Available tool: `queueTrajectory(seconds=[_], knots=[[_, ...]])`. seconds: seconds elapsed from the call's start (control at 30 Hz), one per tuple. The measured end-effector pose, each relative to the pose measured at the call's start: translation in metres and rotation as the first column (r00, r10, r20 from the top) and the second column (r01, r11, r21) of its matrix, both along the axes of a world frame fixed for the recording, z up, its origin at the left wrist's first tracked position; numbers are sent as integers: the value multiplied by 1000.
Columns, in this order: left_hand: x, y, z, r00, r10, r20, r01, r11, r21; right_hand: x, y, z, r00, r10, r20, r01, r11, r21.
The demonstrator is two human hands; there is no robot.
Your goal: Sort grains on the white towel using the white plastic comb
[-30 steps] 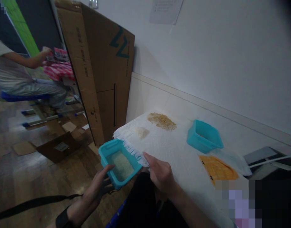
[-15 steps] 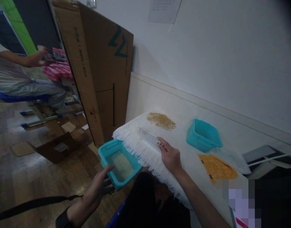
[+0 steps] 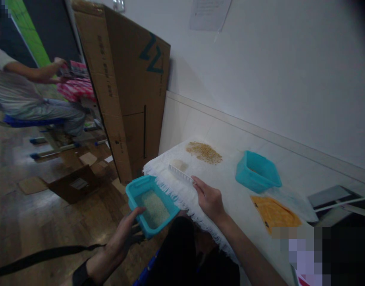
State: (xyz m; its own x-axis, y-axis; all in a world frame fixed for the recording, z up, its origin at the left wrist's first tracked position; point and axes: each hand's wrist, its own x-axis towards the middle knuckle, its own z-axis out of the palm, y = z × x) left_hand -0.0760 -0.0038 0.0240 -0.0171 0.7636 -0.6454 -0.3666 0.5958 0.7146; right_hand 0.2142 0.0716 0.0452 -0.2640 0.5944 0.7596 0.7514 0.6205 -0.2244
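My left hand [image 3: 125, 232] grips the near rim of a teal plastic tub [image 3: 151, 204] with white rice in it, holding it just below the edge of a white fringed cloth [image 3: 230, 190]. My right hand [image 3: 208, 198] is closed on a white comb-like scraper [image 3: 180, 174] that lies on the cloth. The scraper's far end is beside a small pale rice pile [image 3: 180, 164]. Further back on the cloth lies a heap of brown grain [image 3: 204, 152].
A second teal tub [image 3: 257, 171] and an orange patch [image 3: 274, 214] under a clear bag sit on the cloth to the right. A tall cardboard box [image 3: 127, 87] leans on the wall at left. Another person [image 3: 27, 99] sits far left.
My right hand left the cloth's fringe, reached to the rice pile with the white scraper and has drawn it slightly back toward the tub. The left hand keeps the tub still.
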Motion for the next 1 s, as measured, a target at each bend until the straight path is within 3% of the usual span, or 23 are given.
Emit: queueTrajectory(seconds=[0.17, 0.4, 0.63, 0.8, 1.0], knots=[[-2, 1, -7, 1000, -4, 18, 4, 1000, 11, -6, 9, 2, 1000, 24, 13, -25, 997, 67], [-1, 2, -6, 1000, 2, 2, -2, 1000, -6, -7, -4, -1, 987, 149, 64, -149, 989, -1], [-3, 0, -14, 999, 27, 28, -28, 999, 19, -18, 2, 7, 990, 130, 53, -131, 991, 17], [-1, -1, -15, 999, 5, 50, -7, 1000, 25, -24, -17, 5, 973, 221, 69, -221, 975, -2], [1, -3, -20, 997, 14, 73, -17, 999, 40, -11, -28, 9, 1000, -26, -12, 27, 994, 102]])
